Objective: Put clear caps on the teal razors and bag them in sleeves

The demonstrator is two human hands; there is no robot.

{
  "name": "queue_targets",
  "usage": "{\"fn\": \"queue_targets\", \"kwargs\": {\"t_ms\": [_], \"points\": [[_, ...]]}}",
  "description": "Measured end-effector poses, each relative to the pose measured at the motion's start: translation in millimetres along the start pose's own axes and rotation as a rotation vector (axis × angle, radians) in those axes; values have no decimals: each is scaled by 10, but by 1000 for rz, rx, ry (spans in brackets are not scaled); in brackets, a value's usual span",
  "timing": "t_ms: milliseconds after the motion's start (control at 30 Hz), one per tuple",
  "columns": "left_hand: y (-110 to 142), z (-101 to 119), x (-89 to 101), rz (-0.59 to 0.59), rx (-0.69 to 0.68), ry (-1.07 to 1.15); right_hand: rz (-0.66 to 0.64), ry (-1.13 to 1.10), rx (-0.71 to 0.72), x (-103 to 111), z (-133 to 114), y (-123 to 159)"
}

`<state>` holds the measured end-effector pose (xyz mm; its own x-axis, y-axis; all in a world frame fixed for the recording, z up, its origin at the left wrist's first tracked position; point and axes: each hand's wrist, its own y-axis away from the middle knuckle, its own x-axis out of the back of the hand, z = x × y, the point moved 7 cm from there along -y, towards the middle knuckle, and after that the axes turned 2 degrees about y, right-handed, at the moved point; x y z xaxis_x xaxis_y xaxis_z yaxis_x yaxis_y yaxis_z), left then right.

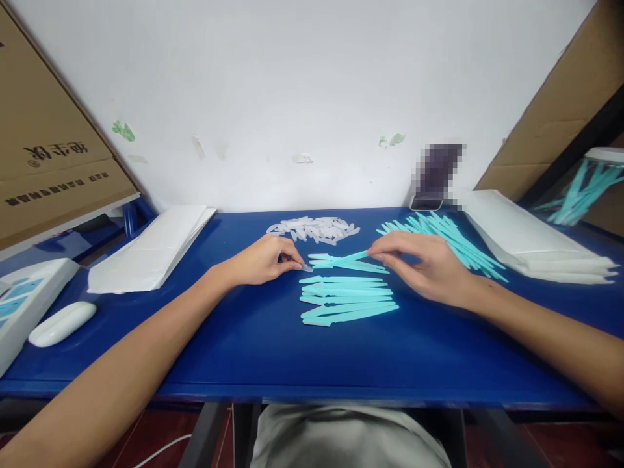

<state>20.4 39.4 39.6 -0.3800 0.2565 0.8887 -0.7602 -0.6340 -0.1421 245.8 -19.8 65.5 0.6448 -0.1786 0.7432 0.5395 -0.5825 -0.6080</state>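
Note:
My left hand (pixel 270 260) pinches a small clear blade cap (pixel 307 268) between thumb and fingertips. In my right hand (pixel 429 265) is the handle end of a turquoise eyebrow razor (pixel 355 257), its blade end pointing left toward the cap. A small gap seems to lie between cap and razor. Beneath the held razor, a loose razor (pixel 363 265) rests on the table. Nearer to me, several turquoise razors (pixel 348 318) lie side by side in a rough row. A pile of translucent caps (pixel 316 229) sits behind my hands, and a heap of razors (pixel 451 237) lies behind my right hand.
The blue table (pixel 234 357) meets a white wall. White bags or sheets (pixel 141 253) lie at left, with another stack (pixel 541 247) at right. A white rounded case (pixel 62 324) sits front left. At far right, a clear container (pixel 580 188) holds turquoise razors. Cardboard (pixel 53 130) stands left.

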Motion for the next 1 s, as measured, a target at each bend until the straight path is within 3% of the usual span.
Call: {"fn": "queue_targets", "kwargs": {"t_ms": [367,833,1000], "points": [[-7,-8,-18,2,-14,12,0,15,94,-23,-25,-5],[-2,-21,-11,16,-16,25,-155,163,37,-180,79,28],[-14,3,-53,32,-42,-7,-193,122,-6,-245,81,23]]}}
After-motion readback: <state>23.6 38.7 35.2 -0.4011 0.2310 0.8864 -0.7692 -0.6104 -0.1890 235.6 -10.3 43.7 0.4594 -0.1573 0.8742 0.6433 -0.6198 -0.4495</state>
